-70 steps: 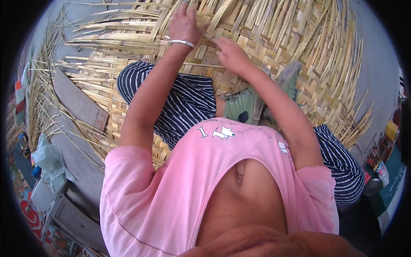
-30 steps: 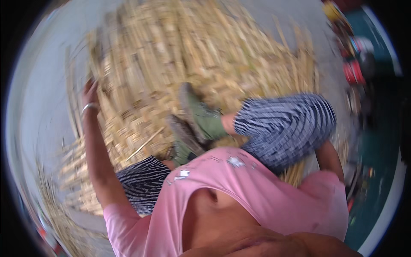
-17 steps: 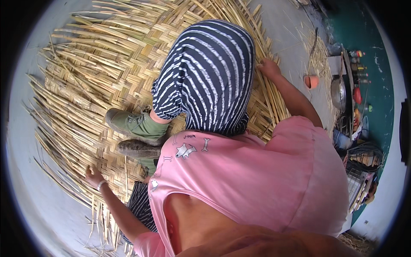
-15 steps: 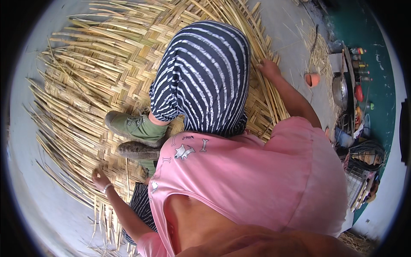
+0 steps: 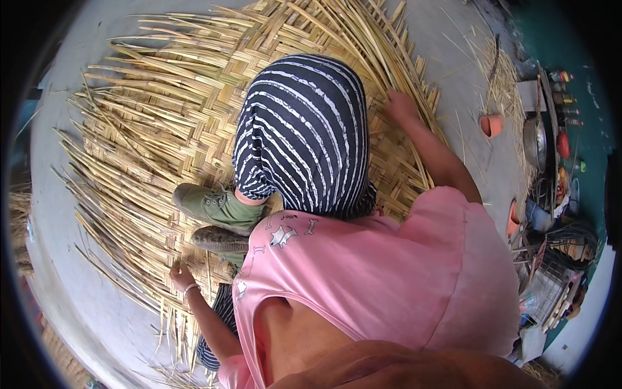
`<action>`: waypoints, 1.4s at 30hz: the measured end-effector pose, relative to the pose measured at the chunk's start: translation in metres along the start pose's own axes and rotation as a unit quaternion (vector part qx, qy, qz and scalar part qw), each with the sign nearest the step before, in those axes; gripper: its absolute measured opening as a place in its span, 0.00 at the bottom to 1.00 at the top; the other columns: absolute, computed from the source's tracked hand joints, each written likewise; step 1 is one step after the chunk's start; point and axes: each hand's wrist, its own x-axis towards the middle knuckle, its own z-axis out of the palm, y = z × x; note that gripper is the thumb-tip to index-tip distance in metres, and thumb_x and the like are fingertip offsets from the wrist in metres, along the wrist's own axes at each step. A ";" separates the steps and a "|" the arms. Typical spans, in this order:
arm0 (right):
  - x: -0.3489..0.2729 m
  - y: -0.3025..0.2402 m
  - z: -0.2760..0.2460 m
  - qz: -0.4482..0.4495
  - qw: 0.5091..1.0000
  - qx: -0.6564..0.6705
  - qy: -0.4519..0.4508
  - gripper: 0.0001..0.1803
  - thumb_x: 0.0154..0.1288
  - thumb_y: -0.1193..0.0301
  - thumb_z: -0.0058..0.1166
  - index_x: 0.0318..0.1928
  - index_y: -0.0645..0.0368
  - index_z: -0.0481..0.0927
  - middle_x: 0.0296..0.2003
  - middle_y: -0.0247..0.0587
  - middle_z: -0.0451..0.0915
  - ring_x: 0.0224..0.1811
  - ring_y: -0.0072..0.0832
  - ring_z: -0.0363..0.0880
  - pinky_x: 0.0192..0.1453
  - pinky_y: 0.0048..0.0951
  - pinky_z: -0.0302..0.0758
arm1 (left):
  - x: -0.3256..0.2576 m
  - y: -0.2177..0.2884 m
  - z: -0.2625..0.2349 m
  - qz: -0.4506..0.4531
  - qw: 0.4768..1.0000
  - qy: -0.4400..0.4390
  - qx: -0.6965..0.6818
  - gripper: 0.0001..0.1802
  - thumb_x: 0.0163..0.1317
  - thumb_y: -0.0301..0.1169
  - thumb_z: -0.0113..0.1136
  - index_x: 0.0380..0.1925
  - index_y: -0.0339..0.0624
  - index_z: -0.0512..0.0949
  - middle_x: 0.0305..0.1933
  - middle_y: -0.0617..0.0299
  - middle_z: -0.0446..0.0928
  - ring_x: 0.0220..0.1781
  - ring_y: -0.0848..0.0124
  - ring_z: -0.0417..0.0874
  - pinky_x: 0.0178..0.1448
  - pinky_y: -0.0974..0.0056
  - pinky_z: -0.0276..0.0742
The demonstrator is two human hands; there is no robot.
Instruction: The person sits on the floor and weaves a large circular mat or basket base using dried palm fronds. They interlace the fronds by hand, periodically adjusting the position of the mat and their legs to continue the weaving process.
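A large woven mat (image 5: 201,117) of flat yellow-green reed strips lies on the floor under my feet, with long loose ends around its border. My right hand (image 5: 402,109) is closed at the mat's right side, where several long reed strips (image 5: 363,48) run up and away from its fingers. At the lower left edge, my left hand (image 5: 181,277) has its fingers curled in close to the loose strip ends; what they hold, if anything, is too small to make out. My green canvas shoes (image 5: 210,204) press on the mat beside my striped knee.
Grey floor (image 5: 463,84) surrounds the mat. Along the right wall are a terracotta pot (image 5: 492,126), a metal pan (image 5: 535,142), bottles, a coil of black cable (image 5: 573,240) and a wire rack (image 5: 543,292). Loose straw (image 5: 502,74) is scattered near them.
The view has shifted, so the mat and floor sit further right and lower. My right hand has drawn inward from the mat's outer edge, and its fingers have closed. My left hand stays low by the strip ends.
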 end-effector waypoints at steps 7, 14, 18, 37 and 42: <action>-0.002 0.007 0.000 0.018 0.858 0.512 -0.045 0.15 0.77 0.63 0.57 0.33 0.58 0.76 0.28 0.32 0.77 0.28 0.21 0.75 0.32 0.30 0.71 | -0.002 -0.001 0.006 0.020 1.000 -0.007 0.010 0.19 0.64 0.43 0.67 0.49 0.43 0.87 0.51 0.50 0.86 0.53 0.54 0.87 0.57 0.50 0.81; -0.016 -0.034 -0.042 0.036 0.875 0.475 0.085 0.17 0.79 0.60 0.55 0.31 0.55 0.75 0.22 0.26 0.70 0.21 0.16 0.65 0.25 0.24 0.62 | -0.003 0.019 0.005 0.006 0.999 -0.005 -0.044 0.20 0.66 0.41 0.67 0.49 0.38 0.87 0.48 0.48 0.87 0.49 0.56 0.88 0.55 0.54 0.83; -0.023 -0.096 -0.104 -0.041 0.839 0.528 0.127 0.18 0.79 0.59 0.56 0.33 0.58 0.76 0.23 0.25 0.69 0.23 0.14 0.64 0.27 0.24 0.64 | 0.006 0.029 0.003 -0.008 0.977 0.051 -0.209 0.19 0.68 0.39 0.67 0.51 0.34 0.86 0.47 0.51 0.89 0.47 0.63 0.88 0.54 0.58 0.83; -0.071 -0.306 -0.317 -0.589 0.773 0.219 -0.092 0.15 0.69 0.62 0.59 0.48 0.59 0.81 0.30 0.49 0.80 0.31 0.41 0.78 0.40 0.39 0.75 | -0.007 0.462 -0.237 0.267 0.458 -0.227 -0.817 0.18 0.79 0.32 0.53 0.61 0.33 0.77 0.53 0.49 0.85 0.57 0.59 0.87 0.60 0.56 0.85; -0.011 -0.267 -0.301 -0.488 0.867 0.077 -0.071 0.16 0.68 0.63 0.55 0.50 0.60 0.80 0.38 0.54 0.82 0.41 0.47 0.82 0.48 0.44 0.76 | 0.007 0.407 -0.264 0.290 0.625 -0.019 -0.724 0.16 0.79 0.29 0.52 0.61 0.35 0.79 0.54 0.50 0.85 0.55 0.65 0.88 0.56 0.62 0.87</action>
